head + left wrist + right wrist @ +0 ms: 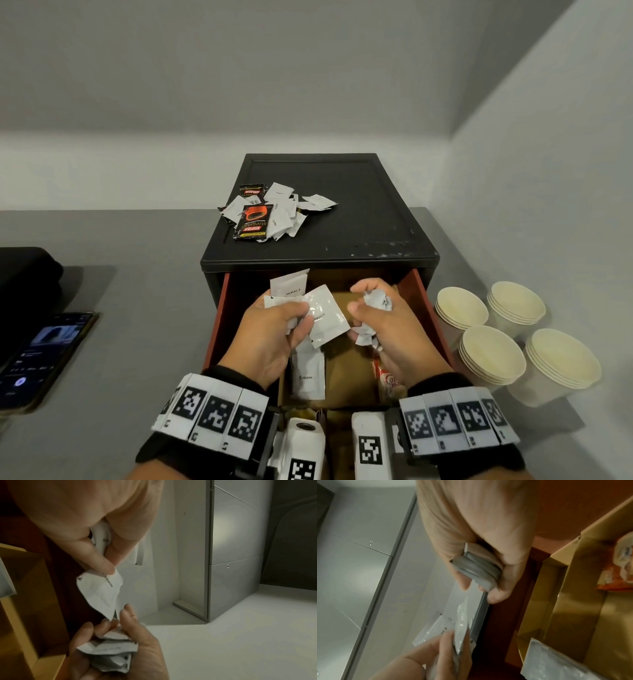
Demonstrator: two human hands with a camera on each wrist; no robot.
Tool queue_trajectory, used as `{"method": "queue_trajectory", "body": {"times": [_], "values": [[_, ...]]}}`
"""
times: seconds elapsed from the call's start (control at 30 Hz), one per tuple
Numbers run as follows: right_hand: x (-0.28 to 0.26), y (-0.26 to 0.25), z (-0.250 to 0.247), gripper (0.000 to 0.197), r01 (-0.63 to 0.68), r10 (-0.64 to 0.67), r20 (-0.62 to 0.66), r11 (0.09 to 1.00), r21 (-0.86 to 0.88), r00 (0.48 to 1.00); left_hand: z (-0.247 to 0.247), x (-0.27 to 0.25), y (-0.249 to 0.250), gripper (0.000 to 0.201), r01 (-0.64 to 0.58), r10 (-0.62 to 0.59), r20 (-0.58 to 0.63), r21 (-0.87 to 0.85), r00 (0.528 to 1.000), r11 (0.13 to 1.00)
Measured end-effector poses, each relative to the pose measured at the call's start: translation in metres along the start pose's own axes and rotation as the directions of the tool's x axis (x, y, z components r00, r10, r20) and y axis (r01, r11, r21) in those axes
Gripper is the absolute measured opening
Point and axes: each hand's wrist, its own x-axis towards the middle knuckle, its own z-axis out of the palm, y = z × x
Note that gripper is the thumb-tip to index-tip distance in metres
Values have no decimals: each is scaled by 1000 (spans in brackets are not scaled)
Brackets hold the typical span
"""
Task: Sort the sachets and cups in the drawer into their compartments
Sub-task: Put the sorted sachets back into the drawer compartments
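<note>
Sachets held in both hands over the open drawer

Sachets (322,317) of white cream are fanning out from the left hand (274,329), whose thumb and fingers are pinching several of them above the open drawer (219,308). In the left wrist view the fingers (96,555) are pressing one white packet against the thumb, its lower corner hanging down toward the other hand. The right hand (380,322) is curling round a crumpled bunch of white sachets (376,299), gripping them in its palm just beside the left hand's fan; the right wrist view is showing a tight stack of packet edges (477,569) squeezed between fingers and palm.

Inside the drawer, brown cardboard dividers (349,370) are forming compartments. One cream sachet (306,375) is lying flat in the compartment under the left hand, and an orange-and-white packet (387,378) is sitting in the compartment under the right wrist.

On top of the black cabinet (359,212) a loose pile of white and dark Kopiko sachets (270,212) is resting near its left front. Four stacks of paper cups (493,356) are standing on the grey surface (137,274) to the right of the drawer, close together. A phone (41,356) with a lit screen is lying on the surface well to the left
</note>
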Motion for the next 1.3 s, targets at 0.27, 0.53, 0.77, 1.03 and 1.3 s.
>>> {"method": "queue_trajectory", "body": {"times": [0.27,0.53,0.77,1.03,1.3], "values": [[-2,5,3,15,-33,35,45,998,-50,998,2,-3,-4,35,-67,64,37,89,997,994],[-7,-3,16,48,122,-103,68,877,-464,992,7,-6,-11,29,-139,150,-59,161,987,977],[-5,2,14,59,123,-72,159,931,-343,985,13,-11,-11,28,-139,129,85,124,988,982],[-3,4,2,42,45,-39,122,998,-50,992,6,-7,2,22,-147,145,27,61,989,987],[-5,0,4,50,96,-78,158,989,-115,984,14,-14,1,16,-183,183,11,131,983,974]]}}
